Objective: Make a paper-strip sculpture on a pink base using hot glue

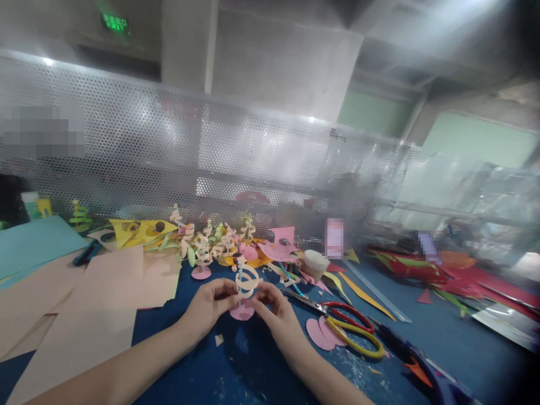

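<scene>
Cream paper spiral [247, 292] upright above the tabletop [230, 360]

Head view: star-topped, it rises from a pink disc [242, 311]. Left hand [216, 301] and right hand [273, 304] flank it, fingertips against it; firmly pinched, I cannot tell. Paper sheets [93, 298] edge the left, scissors [354, 336] the right; nearer room is mostly open.

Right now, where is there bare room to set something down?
Near side of the left hand and right hand: mostly bare, speckled blue tabletop, with a small scrap. Another patch lies between the clear ruler, blue tool and silvery sheet. Crowded: paper spirals beyond the hands, pale sheets at left.
</scene>
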`<state>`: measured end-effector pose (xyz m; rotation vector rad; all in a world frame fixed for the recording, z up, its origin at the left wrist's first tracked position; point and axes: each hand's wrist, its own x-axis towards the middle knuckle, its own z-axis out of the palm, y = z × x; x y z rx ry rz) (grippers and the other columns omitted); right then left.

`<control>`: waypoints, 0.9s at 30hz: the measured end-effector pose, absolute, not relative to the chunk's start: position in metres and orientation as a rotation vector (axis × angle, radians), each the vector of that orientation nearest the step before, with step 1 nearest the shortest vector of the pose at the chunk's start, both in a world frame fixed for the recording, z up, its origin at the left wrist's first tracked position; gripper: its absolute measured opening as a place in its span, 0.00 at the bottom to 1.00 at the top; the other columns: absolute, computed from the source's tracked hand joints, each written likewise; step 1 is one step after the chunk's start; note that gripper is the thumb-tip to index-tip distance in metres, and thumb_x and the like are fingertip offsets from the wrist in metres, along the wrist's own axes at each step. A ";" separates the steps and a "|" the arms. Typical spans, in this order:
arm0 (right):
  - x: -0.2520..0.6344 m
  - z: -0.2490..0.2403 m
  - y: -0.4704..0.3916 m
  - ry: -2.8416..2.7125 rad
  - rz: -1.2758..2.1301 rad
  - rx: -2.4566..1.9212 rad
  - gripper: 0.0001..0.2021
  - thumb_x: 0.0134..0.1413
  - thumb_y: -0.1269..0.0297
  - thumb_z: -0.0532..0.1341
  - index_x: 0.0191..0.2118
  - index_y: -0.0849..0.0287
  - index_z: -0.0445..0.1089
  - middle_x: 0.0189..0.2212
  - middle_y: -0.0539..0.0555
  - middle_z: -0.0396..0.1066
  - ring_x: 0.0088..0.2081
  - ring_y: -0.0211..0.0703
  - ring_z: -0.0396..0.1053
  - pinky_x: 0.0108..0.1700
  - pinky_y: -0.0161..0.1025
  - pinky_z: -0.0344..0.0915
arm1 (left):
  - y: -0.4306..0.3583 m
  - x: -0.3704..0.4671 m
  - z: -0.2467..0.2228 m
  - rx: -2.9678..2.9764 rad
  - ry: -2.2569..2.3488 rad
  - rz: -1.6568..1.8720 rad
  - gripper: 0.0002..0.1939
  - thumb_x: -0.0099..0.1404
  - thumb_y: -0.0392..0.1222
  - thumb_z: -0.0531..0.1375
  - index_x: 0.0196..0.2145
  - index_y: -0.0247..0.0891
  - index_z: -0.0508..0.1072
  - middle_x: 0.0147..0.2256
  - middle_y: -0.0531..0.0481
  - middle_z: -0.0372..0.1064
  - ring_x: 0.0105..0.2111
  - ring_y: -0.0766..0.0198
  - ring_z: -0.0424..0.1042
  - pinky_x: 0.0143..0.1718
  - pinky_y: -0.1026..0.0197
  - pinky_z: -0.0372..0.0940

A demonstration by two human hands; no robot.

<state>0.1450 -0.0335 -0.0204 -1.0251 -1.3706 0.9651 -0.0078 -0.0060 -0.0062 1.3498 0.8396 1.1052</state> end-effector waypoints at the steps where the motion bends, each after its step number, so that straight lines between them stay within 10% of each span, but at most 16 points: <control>1: 0.145 -0.022 -0.033 -1.365 0.977 -1.021 0.13 0.45 0.61 0.60 0.38 0.59 0.63 0.24 0.47 0.63 0.27 0.38 0.61 0.29 0.33 0.57 | -0.006 -0.008 -0.006 1.342 0.843 1.101 0.15 0.41 0.47 0.67 0.23 0.35 0.69 0.21 0.55 0.68 0.25 0.65 0.68 0.30 0.64 0.61; 7: 0.146 -0.026 -0.029 -1.317 0.968 -1.035 0.16 0.46 0.58 0.59 0.41 0.58 0.59 0.24 0.47 0.61 0.26 0.37 0.59 0.27 0.34 0.56 | -0.002 -0.009 -0.013 1.251 0.833 1.086 0.23 0.42 0.44 0.68 0.36 0.36 0.69 0.25 0.53 0.72 0.29 0.61 0.71 0.34 0.60 0.62; 27: 0.145 -0.024 -0.030 -1.353 0.976 -1.009 0.13 0.44 0.55 0.61 0.34 0.58 0.66 0.22 0.47 0.64 0.24 0.35 0.61 0.26 0.32 0.57 | -0.007 -0.009 -0.014 1.599 0.694 0.957 0.16 0.51 0.43 0.62 0.37 0.33 0.73 0.32 0.45 0.74 0.33 0.57 0.70 0.36 0.60 0.62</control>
